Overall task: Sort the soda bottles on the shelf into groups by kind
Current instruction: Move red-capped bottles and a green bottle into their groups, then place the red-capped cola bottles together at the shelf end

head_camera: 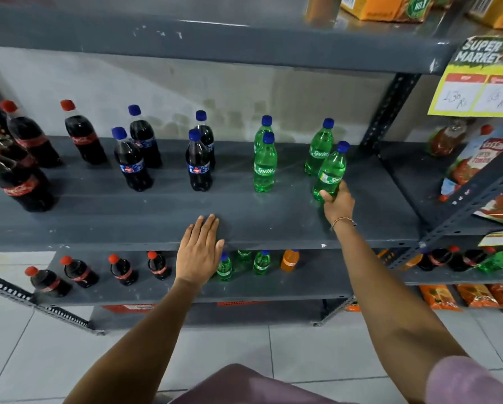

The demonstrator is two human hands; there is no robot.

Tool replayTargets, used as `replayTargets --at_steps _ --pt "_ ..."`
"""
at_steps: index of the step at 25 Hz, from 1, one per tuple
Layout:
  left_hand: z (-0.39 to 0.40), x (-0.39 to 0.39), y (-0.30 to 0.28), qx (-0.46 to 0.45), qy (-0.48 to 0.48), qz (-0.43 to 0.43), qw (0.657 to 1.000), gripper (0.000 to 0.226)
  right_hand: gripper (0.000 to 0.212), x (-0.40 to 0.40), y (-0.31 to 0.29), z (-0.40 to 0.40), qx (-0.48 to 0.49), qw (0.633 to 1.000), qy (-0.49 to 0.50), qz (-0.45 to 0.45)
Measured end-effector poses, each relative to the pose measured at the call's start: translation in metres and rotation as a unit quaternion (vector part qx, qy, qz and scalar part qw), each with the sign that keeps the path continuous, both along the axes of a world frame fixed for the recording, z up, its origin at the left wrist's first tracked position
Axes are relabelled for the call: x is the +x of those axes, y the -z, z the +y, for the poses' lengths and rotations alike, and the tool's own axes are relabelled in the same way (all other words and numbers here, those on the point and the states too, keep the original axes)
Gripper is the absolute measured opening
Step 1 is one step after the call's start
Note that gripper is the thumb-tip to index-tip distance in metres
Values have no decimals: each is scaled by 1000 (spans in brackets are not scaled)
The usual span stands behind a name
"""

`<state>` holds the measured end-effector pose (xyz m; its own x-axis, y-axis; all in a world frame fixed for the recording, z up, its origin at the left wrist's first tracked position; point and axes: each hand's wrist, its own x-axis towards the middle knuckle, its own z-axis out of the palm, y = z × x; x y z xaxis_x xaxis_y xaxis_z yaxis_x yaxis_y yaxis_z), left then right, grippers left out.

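The right hand (338,201) is wrapped around the lower body of a green Sprite bottle (331,170), which stands tilted at the right end of the grey metal shelf (128,220); whether its base touches the shelf cannot be told, since the fingers cover it. A thin bracelet (343,220) circles that wrist. The left hand (199,249) lies flat and spread, holding nothing, palm down on the shelf's front edge.

Just behind the held bottle stands another Sprite (319,148), and to its left a pair of Sprites (265,163) one behind the other. Further left stand four dark blue-capped cola bottles (198,163) in two pairs, then red-capped Coca-Cola bottles (84,134) towards the left end, where some crowd together and are cut off by the frame edge.

The shelf surface is dark grey, scuffed and faintly dusty, backed by a pale stained wall (244,91). Slotted steel uprights (388,112) carry it. A lower shelf (186,290) holds smaller bottles, red-capped cola, green ones and an orange one, some hidden behind the left hand. The floor is pale tile (244,345).

At the right, a yellow price sign (477,83) reads "SUPER MARKET"; its handwritten figures are too blurred to read. Sauce pouches (477,158) beside it are partly hidden by a diagonal brace. Cartons on the top shelf are cut off.
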<state>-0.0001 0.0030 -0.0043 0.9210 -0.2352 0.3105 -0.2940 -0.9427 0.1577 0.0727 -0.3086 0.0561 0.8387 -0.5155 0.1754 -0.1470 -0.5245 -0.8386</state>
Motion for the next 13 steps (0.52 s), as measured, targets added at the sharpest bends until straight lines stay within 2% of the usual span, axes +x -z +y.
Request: replayTargets --at_steps 8,13 --pt "1 -1 -1 1 -6 19 1000 62 35 10 4 4 22 1000 -11 -16" --pt "1 -1 -2 -3 -6 28 1000 64 49 10 1 -1 27 999 -20 3"
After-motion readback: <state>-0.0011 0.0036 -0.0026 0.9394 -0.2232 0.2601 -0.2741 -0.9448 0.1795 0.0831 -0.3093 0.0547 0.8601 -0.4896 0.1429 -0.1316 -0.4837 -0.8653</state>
